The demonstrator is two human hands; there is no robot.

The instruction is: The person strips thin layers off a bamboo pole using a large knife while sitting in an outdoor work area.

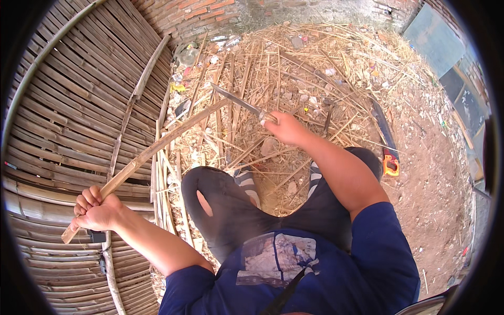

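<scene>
My left hand (98, 209) is closed around the near end of a long split bamboo strip (157, 147), which slants up and away to the right. In my right hand (285, 129) is a knife (239, 101) with a long narrow blade, gripped by its handle. The blade points to the far left and passes close to the strip's far end; whether the two touch I cannot tell. Both hands are raised in front of my bent knees.
Bamboo slat panels (68, 115) stand on the left. A handsaw (387, 142) with an orange handle and a hammer-like tool (328, 116) lie on the ground at right. Bamboo strips, shavings (336, 58) and litter cover the floor up to a brick wall (210, 16).
</scene>
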